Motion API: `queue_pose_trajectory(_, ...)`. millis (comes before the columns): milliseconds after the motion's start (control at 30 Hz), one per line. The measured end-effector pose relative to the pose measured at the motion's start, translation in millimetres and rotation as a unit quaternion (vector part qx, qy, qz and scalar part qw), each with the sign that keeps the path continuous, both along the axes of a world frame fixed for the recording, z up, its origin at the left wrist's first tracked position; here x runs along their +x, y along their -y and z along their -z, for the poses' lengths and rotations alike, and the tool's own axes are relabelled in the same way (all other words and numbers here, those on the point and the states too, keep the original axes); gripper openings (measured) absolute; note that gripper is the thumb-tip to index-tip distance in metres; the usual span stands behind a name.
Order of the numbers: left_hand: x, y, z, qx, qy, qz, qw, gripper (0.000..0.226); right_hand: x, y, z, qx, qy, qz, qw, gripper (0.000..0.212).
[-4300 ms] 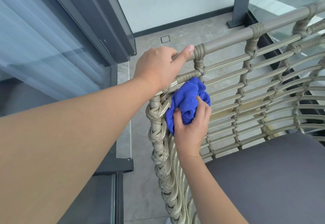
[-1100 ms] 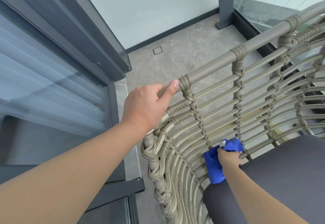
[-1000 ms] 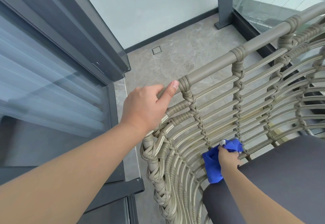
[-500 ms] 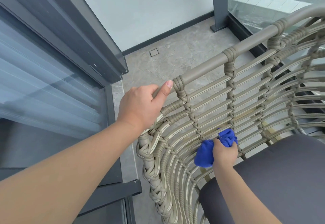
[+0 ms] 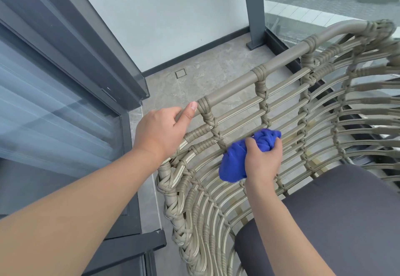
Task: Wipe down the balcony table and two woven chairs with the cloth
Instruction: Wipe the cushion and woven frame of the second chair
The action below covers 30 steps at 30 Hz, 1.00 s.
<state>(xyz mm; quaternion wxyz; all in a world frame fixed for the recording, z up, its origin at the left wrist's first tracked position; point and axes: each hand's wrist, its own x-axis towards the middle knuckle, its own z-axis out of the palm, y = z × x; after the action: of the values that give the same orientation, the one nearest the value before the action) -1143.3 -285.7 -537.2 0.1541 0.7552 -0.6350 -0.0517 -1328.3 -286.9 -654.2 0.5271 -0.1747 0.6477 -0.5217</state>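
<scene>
The cloth [image 5: 242, 156], squeezed in the right hand [image 5: 263, 161], was moved up toward 12 o'clock; the chair [image 5: 281, 102] is gripped by the left hand [image 5: 160, 133], so wiping goes on.

The cloth [image 5: 236, 163] is a vivid blue, soft and nubbly, bunched into deep folds like terry or microfibre. The woven chair [image 5: 281, 111] shows taupe cord with pale stripes, a smooth synthetic look with a faint sheen, knotted and wrapped round a matt, smooth tube along the top rail [image 5: 229, 92]. The seat cushion [image 5: 346, 221] is dark grey fabric, matt with a fine weave. The floor [image 5: 207, 81] is grey marbled tile, smooth with a low gloss. The door frame [image 5: 91, 55] looks like dark grey painted metal, satin; its glass [image 5: 43, 113] is glossy and reflective. The wall [image 5: 173, 11] is plain, matt white.
</scene>
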Motion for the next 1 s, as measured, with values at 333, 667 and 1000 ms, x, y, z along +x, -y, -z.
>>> queue_pose_trajectory(333, -5, -3, -4, 0.02, 0.011, -0.002, 1.0, 0.074, 20, 7, -65, -0.113, -0.017, -0.008, 0.993, 0.023)
queue_pose_trajectory(667, 0, -2, -1, 0.023, 0.005, 0.001, 1.0, 0.079, 26, 3, -100, -0.173, -0.03, -0.037, 0.984, 0.022)
queue_pose_trajectory(1000, 4, -5, 0, 0.003, 0.035, 0.055, 0.998, 0.064, -9, 8, -127, -0.206, 0.028, -0.064, 0.976, 0.023)
